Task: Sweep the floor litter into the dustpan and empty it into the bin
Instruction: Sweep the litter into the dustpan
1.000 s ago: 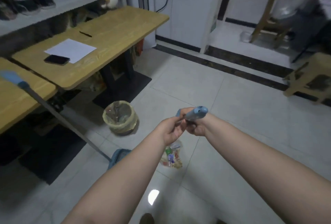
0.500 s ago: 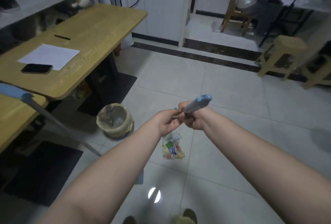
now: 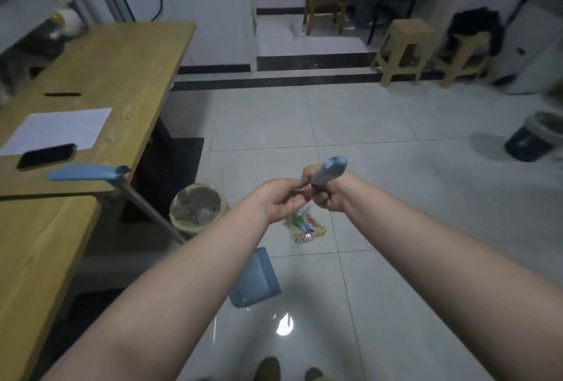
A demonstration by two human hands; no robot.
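Both hands meet on the pale blue plastic grip of a broom handle; the right hand is curled round it just under the rounded tip, and the left hand pinches it from the other side with fingertips pressed to the plastic; the brush end is hidden behind the forearms. Judging by this, the sweeping step is only being set up, with nothing gathered yet.

The small heap of crinkled, bright foil and paper wrappers lies on the glossy grey floor tiles, directly below the hands; the blue flat-bottomed plastic dustpan rests just nearer than the heap, its long grey metal stem slanting up to a blue grip leaning on the wooden desk. The round wastebasket lined with a thin yellowish bag stands beside the heap, toward the desk.

The next move probably calls for short strokes driving the light, skittish wrappers toward the dustpan's mouth, though its lip is hidden; the slick tiles may let the pan slide.
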